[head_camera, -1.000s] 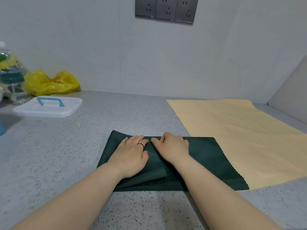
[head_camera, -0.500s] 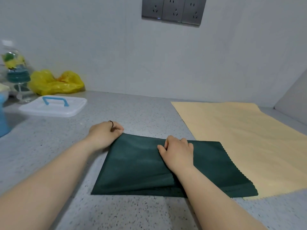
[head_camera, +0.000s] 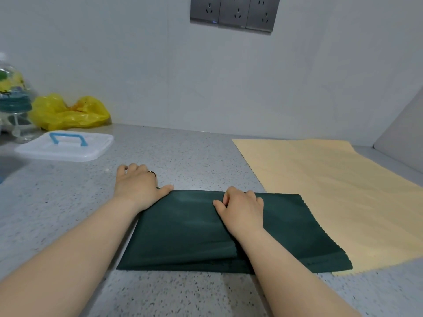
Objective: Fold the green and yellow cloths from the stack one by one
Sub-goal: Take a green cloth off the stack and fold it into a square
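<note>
Though the thumb of the left hand (head_camera: 137, 186) touches the far left corner of the green cloth (head_camera: 183, 229), its curled fingers (head_camera: 135, 168) hide their tips, so I cannot tell whether it grasps anything; the right hand (head_camera: 242, 209) curls over the far edge, pinching a fold. The folded cloth lies on the counter (head_camera: 194, 161); its right edge overlaps the yellow cloth (head_camera: 332, 179), which runs out of view at right.

Countertop (head_camera: 194, 156), speckled grey: lay beneath left hand (head_camera: 137, 186) and right hand (head_camera: 242, 209). Wall (head_camera: 137, 65), pale grey: rose beyond both. Socket panel (head_camera: 233, 12), triple, dark grey: hung on wall above right hand. Light: even.
</note>
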